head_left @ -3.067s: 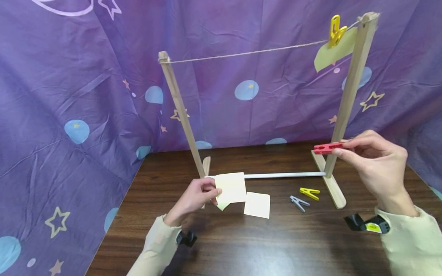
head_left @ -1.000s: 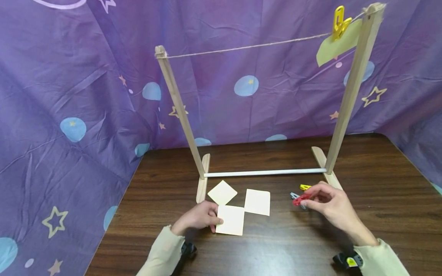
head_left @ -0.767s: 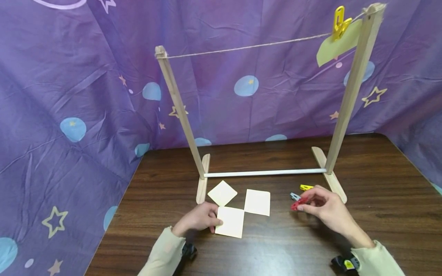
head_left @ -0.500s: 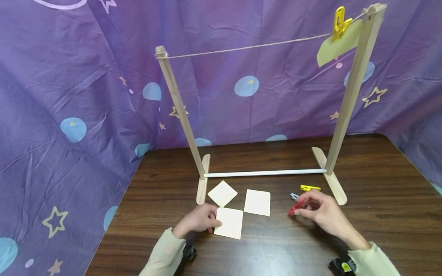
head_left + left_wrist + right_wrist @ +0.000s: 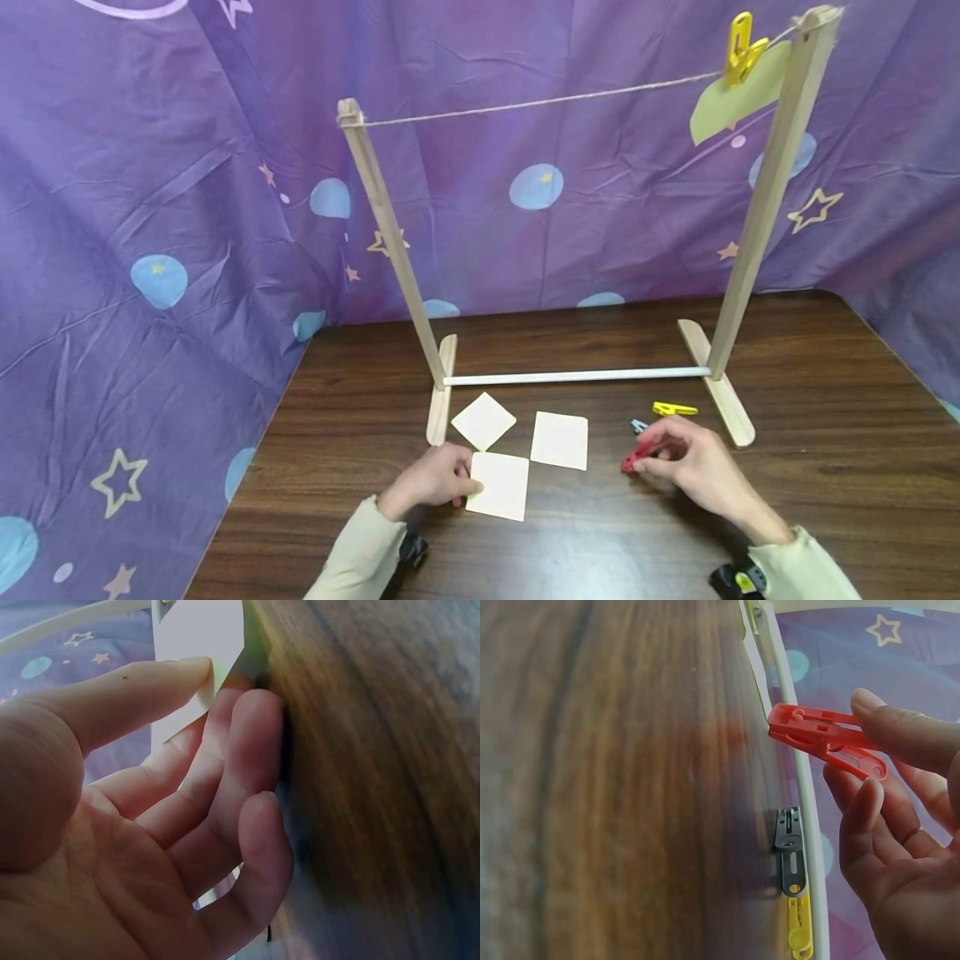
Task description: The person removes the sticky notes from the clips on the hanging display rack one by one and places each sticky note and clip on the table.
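My left hand (image 5: pixel 435 479) pinches the left edge of a pale yellow sheet of paper (image 5: pixel 500 487) low at the table. In the left wrist view the thumb lies over the paper (image 5: pixel 199 637), with fingers curled behind it. My right hand (image 5: pixel 693 467) holds a red clothespin (image 5: pixel 636 456) between thumb and fingers. Seen from the right wrist, the red clothespin (image 5: pixel 825 739) points away from the hand, its handles between the fingertips. Just beyond that hand lie a grey-blue clothespin (image 5: pixel 638 426), mostly hidden, and a yellow clothespin (image 5: pixel 674 409).
Two more pale sheets lie on the table: one turned like a diamond (image 5: pixel 483 422), one square (image 5: pixel 559 440). Behind stands a wooden frame (image 5: pixel 757 208) with a string (image 5: pixel 540 102) across its top. A yellow clip (image 5: pixel 741 54) holds a green-yellow sheet (image 5: pixel 731 107) on the string.
The right hand has come down from beside the right post with the red clothespin, then drifted left and nearer. The left hand has lowered its sheet toward the table, uncovering the diamond-turned one.
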Tool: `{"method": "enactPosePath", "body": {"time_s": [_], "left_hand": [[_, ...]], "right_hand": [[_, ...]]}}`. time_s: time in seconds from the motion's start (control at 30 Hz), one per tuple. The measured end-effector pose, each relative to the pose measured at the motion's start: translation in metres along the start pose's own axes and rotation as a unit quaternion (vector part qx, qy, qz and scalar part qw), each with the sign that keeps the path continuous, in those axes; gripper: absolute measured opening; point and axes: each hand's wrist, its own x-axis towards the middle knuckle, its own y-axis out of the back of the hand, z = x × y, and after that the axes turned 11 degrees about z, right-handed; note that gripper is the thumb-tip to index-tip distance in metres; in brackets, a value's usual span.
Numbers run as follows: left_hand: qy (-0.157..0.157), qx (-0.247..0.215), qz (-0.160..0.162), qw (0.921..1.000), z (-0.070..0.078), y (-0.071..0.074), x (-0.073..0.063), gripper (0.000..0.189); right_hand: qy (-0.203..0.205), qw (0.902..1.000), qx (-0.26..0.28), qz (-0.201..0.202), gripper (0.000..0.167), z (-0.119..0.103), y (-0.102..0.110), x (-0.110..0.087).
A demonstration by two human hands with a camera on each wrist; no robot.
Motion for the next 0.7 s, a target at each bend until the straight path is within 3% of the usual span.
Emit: {"method": "enactPosePath", "body": {"time_s": [0.5,0.7], "left_hand": [[-0.007,0.033,0.033,0.9989,0.0018,-0.0011,0.0001,0.022],[-0.001,0.04,0.033,0.9986,0.0025,-0.002,0.0003,0.023]], "right_hand": [[-0.011,0.9997,-0.014,-0.018,0.029,0.0003,0.0015,-0.0011],[0.001,0.9984,-0.047,-0.032,0.031,-0.0022,0.0068,-0.002]]}}
